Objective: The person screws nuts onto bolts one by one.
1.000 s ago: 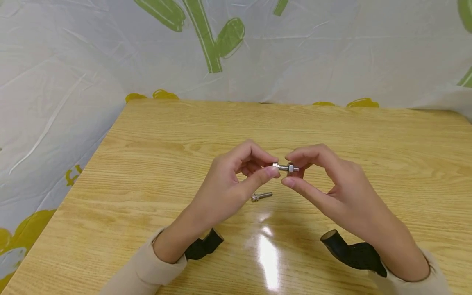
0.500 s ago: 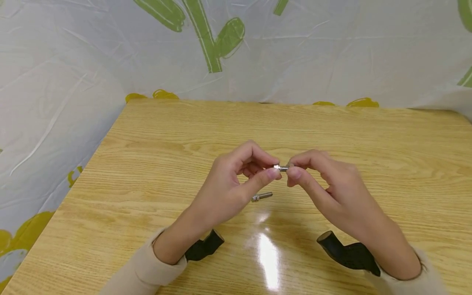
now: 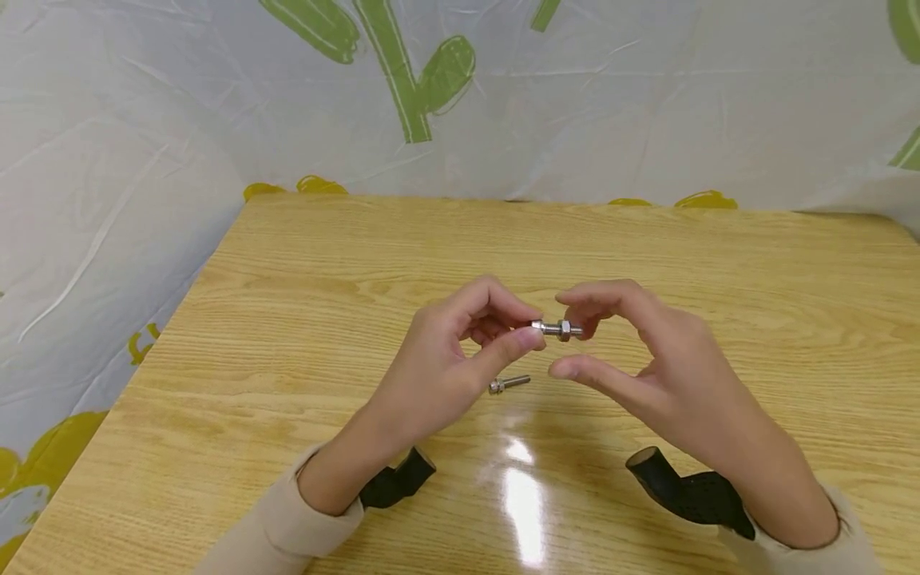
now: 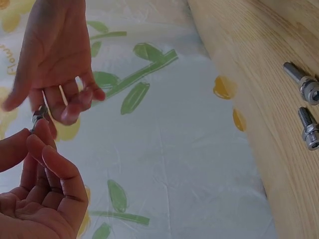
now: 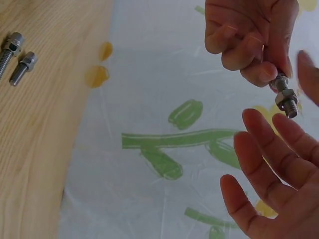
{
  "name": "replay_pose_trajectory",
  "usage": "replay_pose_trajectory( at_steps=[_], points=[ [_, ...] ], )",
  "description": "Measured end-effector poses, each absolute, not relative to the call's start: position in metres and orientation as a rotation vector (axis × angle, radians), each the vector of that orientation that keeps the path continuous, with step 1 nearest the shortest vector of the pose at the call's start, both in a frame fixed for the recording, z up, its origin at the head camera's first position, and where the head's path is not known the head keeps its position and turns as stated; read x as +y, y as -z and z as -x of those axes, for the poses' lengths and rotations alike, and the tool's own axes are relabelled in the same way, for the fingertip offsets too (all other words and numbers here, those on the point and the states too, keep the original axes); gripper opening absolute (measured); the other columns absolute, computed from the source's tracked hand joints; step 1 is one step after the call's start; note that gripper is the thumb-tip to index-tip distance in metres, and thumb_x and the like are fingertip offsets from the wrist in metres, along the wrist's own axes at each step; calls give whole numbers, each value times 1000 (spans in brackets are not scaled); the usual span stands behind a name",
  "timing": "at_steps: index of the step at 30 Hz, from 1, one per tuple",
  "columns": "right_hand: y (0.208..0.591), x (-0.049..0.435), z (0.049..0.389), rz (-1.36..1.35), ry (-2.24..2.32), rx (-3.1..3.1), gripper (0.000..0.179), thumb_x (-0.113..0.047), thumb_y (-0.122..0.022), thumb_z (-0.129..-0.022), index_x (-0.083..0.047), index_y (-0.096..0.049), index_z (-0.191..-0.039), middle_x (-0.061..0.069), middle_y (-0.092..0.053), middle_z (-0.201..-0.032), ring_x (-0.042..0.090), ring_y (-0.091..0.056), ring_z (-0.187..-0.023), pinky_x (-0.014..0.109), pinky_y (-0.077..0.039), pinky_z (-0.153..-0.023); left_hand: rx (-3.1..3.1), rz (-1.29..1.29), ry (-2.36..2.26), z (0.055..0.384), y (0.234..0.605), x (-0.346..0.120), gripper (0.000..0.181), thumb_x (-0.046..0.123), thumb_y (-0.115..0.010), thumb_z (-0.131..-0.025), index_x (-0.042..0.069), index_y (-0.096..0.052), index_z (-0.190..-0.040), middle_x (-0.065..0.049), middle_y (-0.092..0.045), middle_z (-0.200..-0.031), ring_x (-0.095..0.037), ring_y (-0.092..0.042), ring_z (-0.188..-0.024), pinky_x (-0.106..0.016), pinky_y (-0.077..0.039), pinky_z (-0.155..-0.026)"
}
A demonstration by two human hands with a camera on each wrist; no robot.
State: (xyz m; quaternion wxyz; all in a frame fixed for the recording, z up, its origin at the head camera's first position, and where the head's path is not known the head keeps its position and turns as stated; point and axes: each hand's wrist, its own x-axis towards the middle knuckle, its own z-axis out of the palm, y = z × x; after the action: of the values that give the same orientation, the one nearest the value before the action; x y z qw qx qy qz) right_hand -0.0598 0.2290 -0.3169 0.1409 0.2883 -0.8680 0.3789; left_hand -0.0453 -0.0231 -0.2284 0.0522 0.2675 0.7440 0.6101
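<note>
My left hand (image 3: pixel 449 363) pinches the head end of a silver bolt (image 3: pixel 552 329) between thumb and fingers, and the shaft points right. A hex nut (image 3: pixel 565 331) sits partway along the thread, with the bolt's tip showing beyond it; the right wrist view shows this nut (image 5: pixel 286 97) near the tip too. Around that end my right hand (image 3: pixel 668 367) is spread, its thumb well below the bolt and its fingers beside the tip. On the table below lies another bolt (image 3: pixel 509 384) with a nut near its head.
Both wrist views show two bolts on the wooden table (image 3: pixel 323 279), a longer one (image 4: pixel 302 83) and a shorter one (image 4: pixel 310 130). A black curved wrist mount (image 3: pixel 690 495) hangs under each wrist. Behind the table stands a white sheet (image 3: pixel 575 104) with printed plants.
Half a second ago my right thumb and fingers pinched the nut; now they have spread off it, the thumb dropping lower. My left hand keeps its pinch in the same place.
</note>
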Motion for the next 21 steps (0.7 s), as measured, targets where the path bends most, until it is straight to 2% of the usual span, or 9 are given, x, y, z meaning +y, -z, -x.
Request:
replay_pose_trajectory(
  at_steps=[2,7,14,18,21],
  points=[
    [291,214,51,-880,-1099,-2439,61,-18,-82,-70,-16,-55,-124,-3,-61,-113,15,-56,-101,24,-41,-87,2263,-818,-1867,46,230,-24,9,7,-64,-87,5,-60,-96,-2,-67,-89,-10,-59,-69,-27,-52,-64],
    [250,185,38,-949,-1072,-2266,34,-14,-75,-79,-7,-62,-110,3,-61,-110,19,-52,-103,19,-40,-89,2234,-858,-1907,48,235,-25,9,10,-64,-88,6,-60,-96,0,-67,-90,-9,-59,-68,-28,-51,-62],
    [248,184,37,-945,-1042,-2250,28,-15,-73,-81,-7,-63,-106,4,-62,-108,19,-51,-102,18,-39,-88,2212,-895,-1930,52,244,-25,16,25,-63,-90,11,-61,-96,9,-66,-89,-8,-60,-68,-29,-51,-61],
    [249,184,38,-952,-1052,-2266,23,-14,-70,-83,-9,-64,-105,3,-61,-109,20,-51,-103,18,-39,-88,2202,-920,-1940,52,247,-26,16,26,-62,-90,12,-61,-97,6,-67,-91,-8,-60,-69,-28,-51,-61],
    [251,184,37,-933,-1050,-2289,16,-14,-66,-86,-13,-65,-102,2,-61,-109,19,-50,-103,18,-39,-87,2189,-901,-1938,50,244,-25,12,20,-63,-90,11,-61,-97,3,-68,-92,-9,-60,-69,-29,-52,-62]
  ],
)
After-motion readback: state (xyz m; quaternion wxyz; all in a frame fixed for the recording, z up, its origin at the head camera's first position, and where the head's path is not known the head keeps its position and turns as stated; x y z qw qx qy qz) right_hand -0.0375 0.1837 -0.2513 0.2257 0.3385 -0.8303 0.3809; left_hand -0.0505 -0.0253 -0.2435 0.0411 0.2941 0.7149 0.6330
